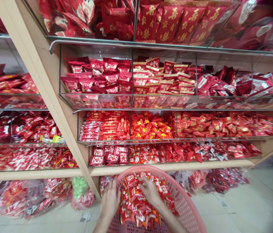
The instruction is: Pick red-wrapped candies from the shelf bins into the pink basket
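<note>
A pink plastic basket (189, 200) with a perforated wall stands low in front of me. Piled inside it are many small red candy packets (136, 210) with white and gold print. My right hand (149, 191) reaches over the heap, its fingers pinched together at a red packet near the far side. At the basket's left side, my left hand (109, 199) is closed, with fingers curled close to the rim and the packets. What lies within the left fingers is hidden.
Shelves with clear dividers hold rows of red wrapped packets (112, 77) ahead. A slanting wooden upright (41, 74) divides the shelving. Filled plastic bags (25, 197) lie on the tiled floor (223, 210) beneath the wooden bottom ledge (170, 166), behind the basket.
</note>
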### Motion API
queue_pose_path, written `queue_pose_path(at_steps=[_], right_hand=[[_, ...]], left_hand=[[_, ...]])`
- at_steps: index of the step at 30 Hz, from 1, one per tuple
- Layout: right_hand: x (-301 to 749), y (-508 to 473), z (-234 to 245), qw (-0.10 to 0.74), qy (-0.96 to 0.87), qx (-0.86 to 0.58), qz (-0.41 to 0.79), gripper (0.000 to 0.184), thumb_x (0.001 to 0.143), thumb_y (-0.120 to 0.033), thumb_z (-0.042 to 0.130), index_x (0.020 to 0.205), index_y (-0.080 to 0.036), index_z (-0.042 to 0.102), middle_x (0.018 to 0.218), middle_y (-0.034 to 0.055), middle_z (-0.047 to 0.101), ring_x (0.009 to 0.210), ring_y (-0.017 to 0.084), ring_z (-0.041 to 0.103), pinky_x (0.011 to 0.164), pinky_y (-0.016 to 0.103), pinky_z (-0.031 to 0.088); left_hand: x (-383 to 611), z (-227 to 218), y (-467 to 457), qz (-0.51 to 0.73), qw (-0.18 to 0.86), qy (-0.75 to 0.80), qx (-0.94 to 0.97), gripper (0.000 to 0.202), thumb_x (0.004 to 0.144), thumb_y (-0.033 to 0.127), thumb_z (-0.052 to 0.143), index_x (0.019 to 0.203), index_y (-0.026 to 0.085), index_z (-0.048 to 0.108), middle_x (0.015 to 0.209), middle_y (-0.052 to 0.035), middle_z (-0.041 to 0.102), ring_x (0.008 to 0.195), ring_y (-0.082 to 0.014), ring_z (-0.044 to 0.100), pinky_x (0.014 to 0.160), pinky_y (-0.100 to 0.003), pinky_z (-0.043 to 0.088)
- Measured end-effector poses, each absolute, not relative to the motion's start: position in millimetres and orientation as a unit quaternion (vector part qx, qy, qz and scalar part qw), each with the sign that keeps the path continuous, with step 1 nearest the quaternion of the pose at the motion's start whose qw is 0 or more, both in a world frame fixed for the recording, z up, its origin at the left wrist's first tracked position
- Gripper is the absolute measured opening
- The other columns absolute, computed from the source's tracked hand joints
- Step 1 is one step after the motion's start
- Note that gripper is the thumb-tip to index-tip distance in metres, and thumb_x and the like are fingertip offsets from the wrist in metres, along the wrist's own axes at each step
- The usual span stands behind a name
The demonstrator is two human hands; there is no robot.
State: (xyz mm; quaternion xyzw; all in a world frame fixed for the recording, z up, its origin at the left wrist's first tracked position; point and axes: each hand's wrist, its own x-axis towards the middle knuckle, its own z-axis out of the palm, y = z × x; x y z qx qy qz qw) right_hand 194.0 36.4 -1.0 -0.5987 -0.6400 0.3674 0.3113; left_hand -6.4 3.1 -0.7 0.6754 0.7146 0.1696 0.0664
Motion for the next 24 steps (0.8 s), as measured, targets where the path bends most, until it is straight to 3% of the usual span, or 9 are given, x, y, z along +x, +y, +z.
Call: queue_pose_path(at_steps=[3, 5, 8, 14, 19, 24], right_hand=[[193, 32, 12, 0.252, -0.671, -0.641, 0.274, 0.025, 0.081, -0.022, 0.045, 0.101, -0.021, 0.060, 0.058, -0.0013, 0.058, 0.057, 0.017, 0.057, 0.055, 0.024, 0.037], [192, 29, 21, 0.233, -0.688, -0.654, 0.211, 0.028, 0.082, -0.020, 0.043, 0.106, -0.022, 0.059, 0.077, 0.0041, 0.065, 0.071, 0.019, 0.062, 0.063, 0.025, 0.040], [192, 23, 28, 0.233, -0.724, -0.620, 0.191, 0.030, 0.083, -0.020, 0.044, 0.109, -0.023, 0.058, 0.105, 0.0078, 0.061, 0.092, 0.020, 0.060, 0.077, 0.027, 0.042], [185, 15, 16, 0.194, -0.787, -0.542, 0.221, 0.027, 0.073, -0.028, 0.063, 0.100, -0.025, 0.061, 0.102, 0.0046, 0.057, 0.097, 0.022, 0.055, 0.082, 0.030, 0.044], [173, 12, 7, 0.175, -0.781, -0.567, 0.195, 0.026, 0.072, -0.025, 0.065, 0.098, -0.021, 0.061, 0.103, 0.0066, 0.057, 0.098, 0.024, 0.054, 0.083, 0.032, 0.043], [176, 14, 15, 0.188, -0.780, -0.560, 0.206, 0.027, 0.075, -0.033, 0.063, 0.100, -0.023, 0.060, 0.104, 0.0057, 0.057, 0.099, 0.023, 0.055, 0.083, 0.030, 0.042]], left_hand=[[-6, 1, 3, 0.163, 0.059, 0.716, 0.676, 0.039, 0.089, 0.022, 0.030, 0.124, 0.012, 0.044, 0.118, -0.0138, 0.057, 0.105, -0.0207, 0.059, 0.088, -0.033, 0.045], [-6, 1, 2, 0.160, 0.056, 0.717, 0.676, 0.039, 0.089, 0.022, 0.031, 0.125, 0.012, 0.044, 0.119, -0.0134, 0.057, 0.103, -0.0207, 0.059, 0.088, -0.033, 0.045], [-6, 1, 2, 0.154, 0.057, 0.720, 0.675, 0.040, 0.089, 0.022, 0.031, 0.126, 0.013, 0.043, 0.121, -0.0125, 0.056, 0.104, -0.0203, 0.059, 0.087, -0.032, 0.046], [-7, -4, 1, 0.157, 0.058, 0.719, 0.674, 0.041, 0.089, 0.023, 0.031, 0.127, 0.013, 0.042, 0.122, -0.0131, 0.056, 0.103, -0.0213, 0.059, 0.086, -0.033, 0.046], [-7, -5, 2, 0.162, 0.065, 0.722, 0.669, 0.041, 0.089, 0.024, 0.030, 0.128, 0.014, 0.041, 0.123, -0.0125, 0.055, 0.104, -0.0210, 0.058, 0.087, -0.033, 0.045], [-8, -3, 2, 0.169, 0.075, 0.719, 0.670, 0.040, 0.089, 0.024, 0.030, 0.126, 0.016, 0.042, 0.117, -0.0109, 0.057, 0.103, -0.0199, 0.059, 0.085, -0.032, 0.045]])
